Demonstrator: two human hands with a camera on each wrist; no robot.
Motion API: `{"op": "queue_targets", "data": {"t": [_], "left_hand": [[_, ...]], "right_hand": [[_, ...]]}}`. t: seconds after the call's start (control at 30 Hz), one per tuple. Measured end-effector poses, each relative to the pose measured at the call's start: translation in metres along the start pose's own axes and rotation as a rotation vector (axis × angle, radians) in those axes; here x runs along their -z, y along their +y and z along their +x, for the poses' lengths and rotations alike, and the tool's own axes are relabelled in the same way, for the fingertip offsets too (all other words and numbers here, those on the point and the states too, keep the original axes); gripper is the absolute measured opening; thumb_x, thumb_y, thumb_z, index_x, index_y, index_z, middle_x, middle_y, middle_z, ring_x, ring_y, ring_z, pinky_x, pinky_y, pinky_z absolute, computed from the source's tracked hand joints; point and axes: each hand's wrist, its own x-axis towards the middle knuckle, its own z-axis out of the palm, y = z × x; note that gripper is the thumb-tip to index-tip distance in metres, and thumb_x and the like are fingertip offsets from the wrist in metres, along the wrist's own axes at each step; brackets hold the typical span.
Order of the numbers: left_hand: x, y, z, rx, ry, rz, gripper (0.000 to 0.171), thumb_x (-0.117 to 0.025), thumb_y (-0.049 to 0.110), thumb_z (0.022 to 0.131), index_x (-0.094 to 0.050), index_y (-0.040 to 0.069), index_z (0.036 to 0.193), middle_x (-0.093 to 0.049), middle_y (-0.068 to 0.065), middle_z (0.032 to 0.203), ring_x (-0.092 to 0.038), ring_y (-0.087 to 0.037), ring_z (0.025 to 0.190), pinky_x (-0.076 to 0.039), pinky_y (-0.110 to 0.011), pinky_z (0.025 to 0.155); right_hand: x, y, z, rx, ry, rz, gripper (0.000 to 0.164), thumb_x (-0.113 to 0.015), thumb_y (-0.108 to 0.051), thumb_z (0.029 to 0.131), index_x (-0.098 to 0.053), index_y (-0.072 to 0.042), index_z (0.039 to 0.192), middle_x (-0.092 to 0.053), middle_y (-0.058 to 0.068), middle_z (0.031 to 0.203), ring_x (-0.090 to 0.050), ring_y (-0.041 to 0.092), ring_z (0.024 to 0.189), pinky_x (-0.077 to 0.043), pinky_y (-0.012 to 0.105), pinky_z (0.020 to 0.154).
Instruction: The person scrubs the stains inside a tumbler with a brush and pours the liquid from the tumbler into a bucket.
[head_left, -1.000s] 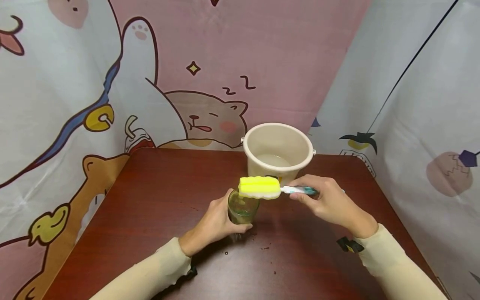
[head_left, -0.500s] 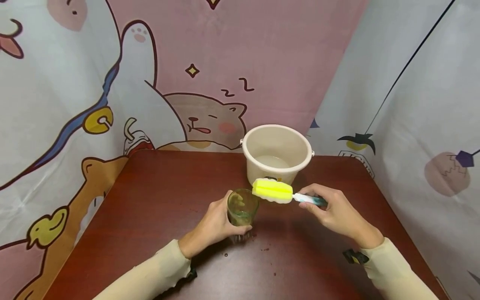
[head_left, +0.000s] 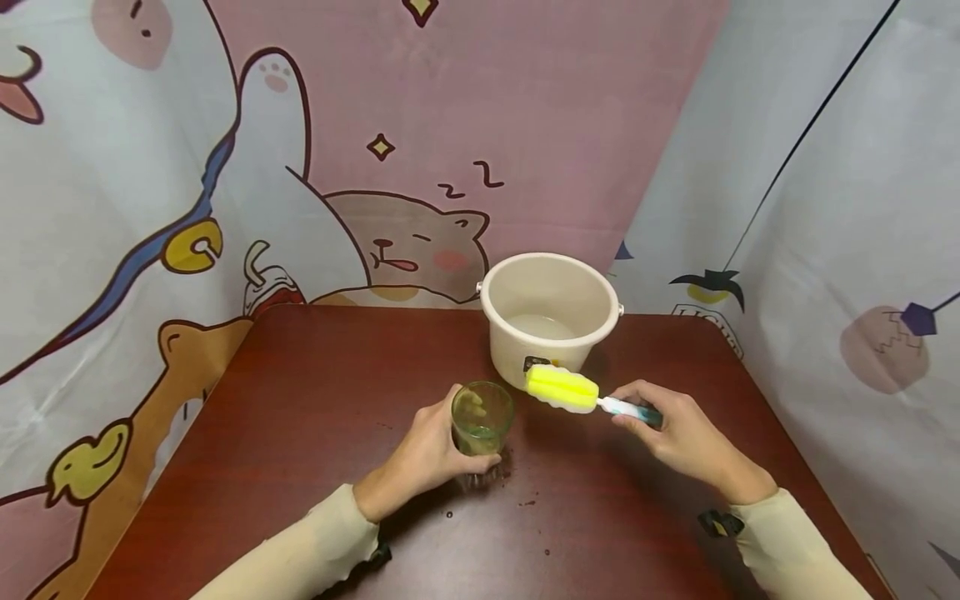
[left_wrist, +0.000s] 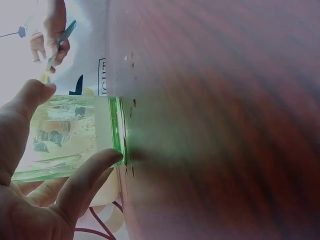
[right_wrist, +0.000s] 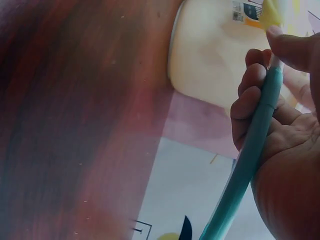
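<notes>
My left hand is wrapped round a greenish clear glass, which stands upright close over the table; in the left wrist view drops of liquid show in the glass. My right hand holds a sponge bottle brush by its white and teal handle, fingers curled round it. The brush's yellow and white sponge head points left, out in the air between the glass and the bucket, apart from the glass.
Behind the brush a cream bucket with some liquid at its bottom stands on the dark red wooden table. Water drops dot the table near the glass. A printed cartoon cloth hangs round the back and sides.
My right hand has drawn the brush rightward and a little down, so its sponge head is away from the glass rim. The left hand has stayed nearly in place with the glass.
</notes>
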Motion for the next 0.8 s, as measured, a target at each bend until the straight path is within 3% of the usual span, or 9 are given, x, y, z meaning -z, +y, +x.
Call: {"op": "queue_targets", "data": {"t": [0.27, 0.47, 0.8], "left_hand": [[0.000, 0.000, 0.000, 0.004, 0.000, 0.010, 0.086, -0.110, 0.040, 0.074, -0.061, 0.018, 0.141, -0.084, -0.001, 0.118, -0.085, -0.019, 0.107, -0.070, -0.038, 0.093], [0.001, 0.001, -0.001, 0.017, -0.002, 0.005, 0.086, -0.110, 0.039, 0.073, -0.061, 0.018, 0.141, -0.084, -0.001, 0.117, -0.084, -0.018, 0.106, -0.070, -0.036, 0.092], [0.001, 0.002, 0.000, 0.016, -0.006, 0.009, 0.085, -0.110, 0.039, 0.074, -0.061, 0.019, 0.141, -0.084, -0.001, 0.118, -0.084, -0.018, 0.107, -0.070, -0.037, 0.093]], "right_hand": [[-0.011, 0.014, -0.003, 0.041, -0.044, -0.069, 0.050, -0.098, -0.005, 0.093, -0.083, -0.028, 0.134, -0.083, -0.015, 0.123, -0.073, 0.002, 0.101, -0.065, 0.024, 0.091], [-0.017, 0.018, -0.004, 0.024, -0.078, -0.087, 0.043, -0.096, -0.008, 0.095, -0.084, -0.022, 0.134, -0.083, -0.015, 0.124, -0.073, 0.003, 0.104, -0.067, 0.031, 0.092], [-0.028, 0.022, -0.004, 0.033, -0.113, -0.085, 0.036, -0.094, -0.011, 0.098, -0.085, -0.021, 0.132, -0.082, -0.015, 0.120, -0.073, 0.001, 0.103, -0.067, 0.036, 0.091]]}}
